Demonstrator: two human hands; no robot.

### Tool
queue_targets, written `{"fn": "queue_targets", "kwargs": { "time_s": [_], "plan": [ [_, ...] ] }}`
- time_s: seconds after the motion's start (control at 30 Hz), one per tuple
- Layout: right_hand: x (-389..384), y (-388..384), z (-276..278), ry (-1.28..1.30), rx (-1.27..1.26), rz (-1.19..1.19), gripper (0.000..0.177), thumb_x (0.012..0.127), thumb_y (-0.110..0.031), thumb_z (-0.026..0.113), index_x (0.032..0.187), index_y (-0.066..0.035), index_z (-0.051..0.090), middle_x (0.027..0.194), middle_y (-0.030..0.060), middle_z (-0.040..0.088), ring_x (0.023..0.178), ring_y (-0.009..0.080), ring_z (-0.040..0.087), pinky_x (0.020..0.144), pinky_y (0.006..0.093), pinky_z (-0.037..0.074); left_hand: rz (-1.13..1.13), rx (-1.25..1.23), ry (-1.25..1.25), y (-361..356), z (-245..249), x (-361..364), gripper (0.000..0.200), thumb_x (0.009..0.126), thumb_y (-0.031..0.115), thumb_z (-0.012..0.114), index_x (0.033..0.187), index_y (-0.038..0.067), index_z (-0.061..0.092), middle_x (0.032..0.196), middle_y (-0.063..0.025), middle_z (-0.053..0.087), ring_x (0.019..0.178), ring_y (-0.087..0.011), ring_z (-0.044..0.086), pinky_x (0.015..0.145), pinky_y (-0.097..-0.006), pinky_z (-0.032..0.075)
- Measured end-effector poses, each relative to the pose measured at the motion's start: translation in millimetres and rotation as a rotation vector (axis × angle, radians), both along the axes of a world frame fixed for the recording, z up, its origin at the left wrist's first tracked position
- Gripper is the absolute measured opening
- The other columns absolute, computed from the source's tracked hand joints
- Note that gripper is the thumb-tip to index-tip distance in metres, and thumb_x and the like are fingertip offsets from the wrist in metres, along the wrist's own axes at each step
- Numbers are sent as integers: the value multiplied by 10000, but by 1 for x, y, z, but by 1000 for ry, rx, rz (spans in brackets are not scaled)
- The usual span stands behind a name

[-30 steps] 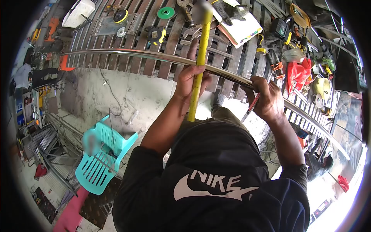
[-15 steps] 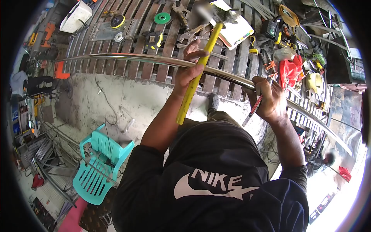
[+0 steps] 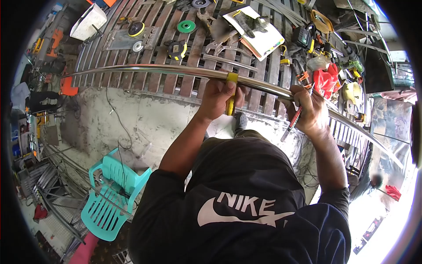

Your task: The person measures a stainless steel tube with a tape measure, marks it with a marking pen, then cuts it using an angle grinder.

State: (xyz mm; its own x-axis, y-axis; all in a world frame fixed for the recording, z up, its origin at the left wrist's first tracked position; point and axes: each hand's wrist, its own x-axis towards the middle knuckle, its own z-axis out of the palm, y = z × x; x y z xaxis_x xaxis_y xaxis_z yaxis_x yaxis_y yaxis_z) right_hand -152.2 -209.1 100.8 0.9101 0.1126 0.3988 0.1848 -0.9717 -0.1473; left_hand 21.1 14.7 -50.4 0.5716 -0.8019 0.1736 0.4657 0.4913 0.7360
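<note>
A long shiny metal tube (image 3: 171, 69) runs across the front of the slatted bench. Over it lies a flexible yellow strip (image 3: 232, 77), bent around the tube with its ends hanging below. My left hand (image 3: 214, 100) pinches the strip just under the tube, thumb in front; some fingers are hidden behind. Farther right, my right hand (image 3: 313, 113) is closed around the tube and also grips a red and white marker (image 3: 292, 125), whose tip points down toward me.
On the slatted bench (image 3: 171, 81) lie a tape measure (image 3: 177, 49), a green disc (image 3: 186, 26), a notebook (image 3: 259, 37) with a dark glove (image 3: 249, 23), and locking pliers (image 3: 220, 47). A red bag (image 3: 326, 80) is at right. A turquoise chair (image 3: 115, 193) stands lower left.
The yellow strip was straight and slanted across the tube; now it is folded round it. My left hand has come down below the tube. My right hand keeps its grip.
</note>
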Motion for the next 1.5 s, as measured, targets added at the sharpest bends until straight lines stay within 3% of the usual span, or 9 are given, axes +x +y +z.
{"fn": "queue_targets", "kwargs": {
  "time_s": [0.07,0.27,0.47,0.57,0.7,1.03,1.13,1.37,1.5],
  "plan": [
    [-2,-1,-2,25,10,-46,398,847,-114,899,1110,-26,613,832,81,694,716,319,717,685,445,554,-44,83,76,2,0,-5,495,1144,488,591,1152,-3,657,1019,-104,708,656,-80,497,597,-273,437],
    [-4,-4,-13,5,61,-90,432,847,-150,921,1147,-40,631,810,88,691,705,327,724,651,447,557,34,249,45,-4,5,-7,581,1089,583,646,1037,5,693,809,-60,654,622,-83,504,566,-264,429],
    [-5,-13,-18,-29,24,-88,393,863,-163,928,1122,-42,658,785,78,716,704,317,735,634,436,565,150,248,12,-18,3,-18,558,1095,578,648,984,31,660,777,-32,636,587,-82,515,528,-259,425],
    [-13,-17,-18,58,17,-141,169,988,-191,760,1111,-101,687,824,105,765,731,337,743,657,466,577,292,323,-45,-27,-15,-25,498,1105,547,653,975,66,642,764,-9,616,579,-86,532,501,-258,415],
    [-18,-27,-19,230,-17,-241,283,883,-74,673,1161,-107,626,848,153,721,812,412,724,680,546,569,422,397,-53,-39,-35,-28,524,1100,591,631,1057,69,646,737,-5,570,572,-98,531,494,-284,413],
    [-8,-47,-57,191,30,-139,277,877,-157,733,1088,-76,573,732,136,658,749,405,726,658,531,567,294,383,-32,-45,-37,-24,586,1105,635,582,1081,53,644,702,5,521,523,-97,433,490,-292,346],
    [-8,-52,-62,182,46,-127,284,871,-142,725,1094,-66,568,723,140,656,733,412,723,650,532,564,259,409,-15,-44,-29,-24,564,1103,620,610,967,74,583,734,-19,571,557,-101,487,506,-285,378],
    [6,-77,-84,272,107,-141,334,866,-75,660,1179,-33,551,704,152,648,729,417,725,643,533,561,207,411,152,-62,-27,-21,508,1128,577,587,1004,84,588,697,20,463,533,-78,367,502,-285,293],
    [3,-86,-54,274,-40,-138,322,928,-86,639,1227,-12,544,784,157,687,804,391,754,689,506,584,199,398,178,-71,-17,-20,483,1141,574,556,1028,106,592,692,48,393,534,-66,305,501,-282,251]
  ]
}}
